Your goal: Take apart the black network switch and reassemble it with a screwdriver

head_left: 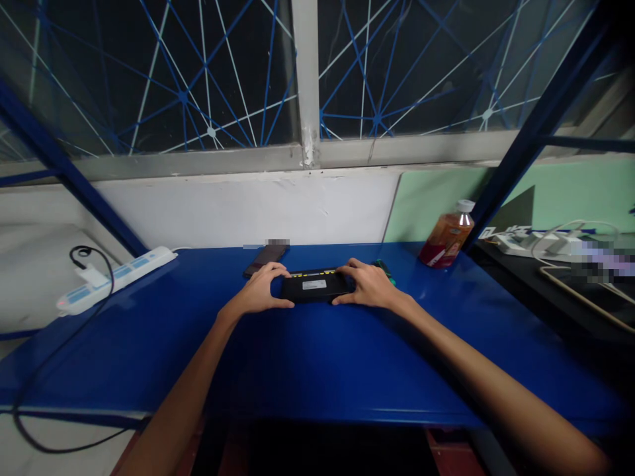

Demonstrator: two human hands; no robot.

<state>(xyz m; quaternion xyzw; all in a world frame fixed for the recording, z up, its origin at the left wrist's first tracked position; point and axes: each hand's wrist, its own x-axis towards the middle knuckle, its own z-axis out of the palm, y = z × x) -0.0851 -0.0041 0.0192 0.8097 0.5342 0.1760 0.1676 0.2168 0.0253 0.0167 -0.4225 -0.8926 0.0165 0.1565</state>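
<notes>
A flat black box-shaped device point(314, 287) with a white label and yellow marks along its far edge lies on the blue table point(317, 370). My left hand point(262, 289) grips its left end, fingers curled over the far edge and thumb on the near side. My right hand point(366, 284) grips its right end the same way. A dark phone point(265, 258) lies just behind my left hand. Something small and green point(384, 268) peeks out behind my right hand.
A bottle of orange-brown drink point(448, 238) with a white cap stands at the back right. A white power strip point(116, 277) with a black cable lies at the left. More white sockets and cables point(550, 246) sit at the far right. A wall and netted window are behind.
</notes>
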